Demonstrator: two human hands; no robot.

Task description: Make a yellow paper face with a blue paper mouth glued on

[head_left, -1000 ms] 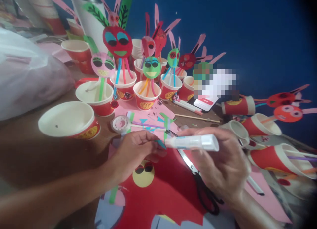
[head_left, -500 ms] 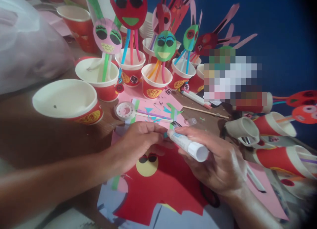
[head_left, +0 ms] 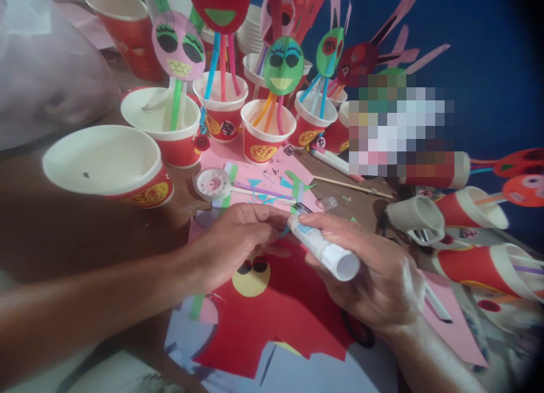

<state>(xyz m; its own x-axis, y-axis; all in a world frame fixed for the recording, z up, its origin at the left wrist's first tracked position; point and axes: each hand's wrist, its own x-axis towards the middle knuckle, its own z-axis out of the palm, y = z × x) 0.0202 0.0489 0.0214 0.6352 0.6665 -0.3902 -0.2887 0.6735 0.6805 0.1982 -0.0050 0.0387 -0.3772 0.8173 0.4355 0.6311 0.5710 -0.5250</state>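
A white glue stick is gripped in my right hand, its tip meeting the fingertips of my left hand. Between my left thumb and fingers is a small blue paper piece, mostly hidden. Below both hands lies a cut red paper sheet. On that sheet sits a yellow paper circle with two black ovals at its top, partly covered by my left hand.
Red and white paper cups with paper faces stand behind the hands. An empty-looking cup is at left, beside a plastic bag. A tape roll, a wooden stick and a small grey cup lie around.
The camera view has shifted slightly, so the cups and red sheet appear a little higher. Both hands keep nearly the same pose, with the glue stick still at the left fingertips.
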